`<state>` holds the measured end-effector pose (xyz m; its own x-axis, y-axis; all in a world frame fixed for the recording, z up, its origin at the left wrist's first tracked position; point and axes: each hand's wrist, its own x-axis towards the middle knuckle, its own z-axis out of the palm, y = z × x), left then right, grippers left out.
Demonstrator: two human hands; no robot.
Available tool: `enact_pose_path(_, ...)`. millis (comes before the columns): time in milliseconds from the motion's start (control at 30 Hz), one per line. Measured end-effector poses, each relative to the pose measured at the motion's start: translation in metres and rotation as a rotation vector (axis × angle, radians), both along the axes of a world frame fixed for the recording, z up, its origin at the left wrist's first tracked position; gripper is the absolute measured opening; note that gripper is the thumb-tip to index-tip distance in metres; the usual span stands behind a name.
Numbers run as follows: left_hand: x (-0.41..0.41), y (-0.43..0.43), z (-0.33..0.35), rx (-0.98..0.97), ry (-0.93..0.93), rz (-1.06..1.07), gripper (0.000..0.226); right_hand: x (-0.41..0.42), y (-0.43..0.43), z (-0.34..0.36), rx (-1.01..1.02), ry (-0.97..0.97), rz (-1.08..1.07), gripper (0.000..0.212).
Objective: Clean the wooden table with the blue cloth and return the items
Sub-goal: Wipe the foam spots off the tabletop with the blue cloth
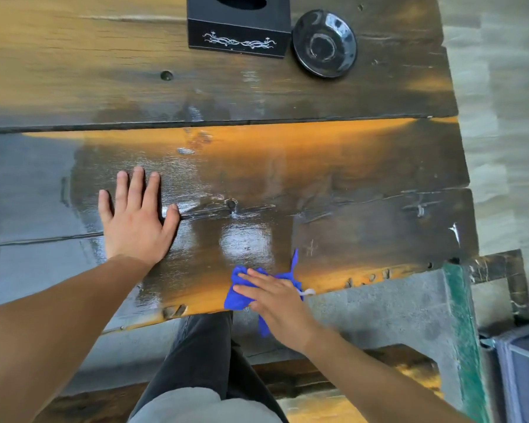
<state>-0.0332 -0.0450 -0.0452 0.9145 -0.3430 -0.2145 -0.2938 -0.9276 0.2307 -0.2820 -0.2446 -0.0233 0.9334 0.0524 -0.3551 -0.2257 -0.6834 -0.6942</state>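
Your right hand (pixel 275 296) presses a crumpled blue cloth (pixel 238 296) with flat fingers at the near edge of the dark wooden tabletop (pixel 348 178). Your left hand (pixel 135 215) lies flat, fingers spread. A black box (pixel 242 25) and black glossy saucer (pixel 324 42) sit at the far edge.

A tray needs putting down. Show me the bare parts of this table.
Bare: the far plank left of the black box; the middle planks between the left hand and the right edge of the table. Crowded: the far edge, with box and black dish side by side; the near edge, where the right hand presses the blue cloth.
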Motion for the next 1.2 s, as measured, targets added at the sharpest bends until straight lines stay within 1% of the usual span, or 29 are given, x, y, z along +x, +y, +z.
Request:
enact_pose_path(67,0.0,0.0,0.0,0.005,0.0,-0.004,0.071,-0.004,-0.008,0.017,0.272,0.103,-0.328,0.037)
enact_pose_path(100,0.0,0.0,0.001,0.007,0.001,-0.004,0.071,-0.002,-0.018,0.026,0.324,0.11,-0.481,0.036)
enact_pose_path(133,0.0,0.0,0.001,0.007,0.002,-0.003,0.071,0.003,-0.031,0.034,0.311,0.082,-0.603,0.036)
enact_pose_path(200,0.0,-0.001,0.001,0.008,0.004,-0.001,0.071,0.017,-0.07,0.043,0.188,-0.028,-0.737,0.035)
enact_pose_path(300,-0.001,-0.001,0.0,0.012,0.004,0.0,0.071,0.053,-0.144,0.039,-0.1,-0.13,-0.804,0.036)
enact_pose_path(367,0.0,-0.001,0.0,0.017,-0.002,0.001,0.071,0.083,-0.19,0.029,-0.296,-0.133,-0.783,0.041)
enact_pose_path(400,0.0,-0.001,-0.001,0.019,-0.003,0.001,0.071,0.097,-0.209,0.023,-0.415,-0.098,-0.747,0.046)
enact_pose_path(433,0.0,0.0,-0.001,0.021,-0.003,-0.002,0.071,0.109,-0.224,0.016,-0.529,-0.031,-0.71,0.051)
enact_pose_path(467,0.0,0.0,-0.002,0.023,-0.003,-0.003,0.071,0.119,-0.234,0.01,-0.601,0.058,-0.685,0.055)
enact_pose_path(533,0.0,0.0,-0.002,0.022,-0.001,-0.001,0.072,0.133,-0.239,0.0,-0.624,0.222,-0.657,0.063)
enact_pose_path(600,0.0,0.0,-0.003,0.018,-0.001,0.005,0.072,0.146,-0.233,-0.003,-0.646,0.289,-0.677,0.066)
enact_pose_path(633,0.0,0.0,-0.003,0.017,-0.001,0.006,0.072,0.154,-0.231,-0.002,-0.675,0.262,-0.702,0.065)
enact_pose_path(700,0.0,0.0,-0.003,0.017,0.0,0.008,0.072,0.176,-0.226,0.003,-0.702,0.121,-0.759,0.061)
enact_pose_path(767,0.0,0.0,-0.004,0.02,0.001,0.01,0.072,0.208,-0.227,0.013,-0.59,-0.035,-0.81,0.056)
enact_pose_path(833,0.001,0.0,-0.004,0.028,0.003,0.008,0.073,0.249,-0.232,0.019,-0.386,-0.088,-0.879,0.051)
enact_pose_path(933,0.001,0.001,-0.004,0.034,0.01,0.007,0.072,0.306,-0.252,0.017,-0.124,0.001,-1.126,0.039)
enact_pose_path(1033,0.002,0.0,-0.004,0.036,0.003,0.002,0.072,0.341,-0.256,0.028,0.176,0.025,-1.426,0.027)
enact_pose_path(1067,0.002,0.0,-0.004,0.036,-0.003,0.002,0.072,0.348,-0.255,0.032,0.251,0.022,-1.503,0.021)
enact_pose_path(1133,0.002,0.001,-0.005,0.041,-0.007,0.001,0.072,0.358,-0.255,0.035,0.303,0.02,-1.585,0.005)
enact_pose_path(1200,0.002,0.001,-0.006,0.051,-0.006,0.0,0.073,0.362,-0.256,0.034,0.379,0.016,-1.602,0.029)
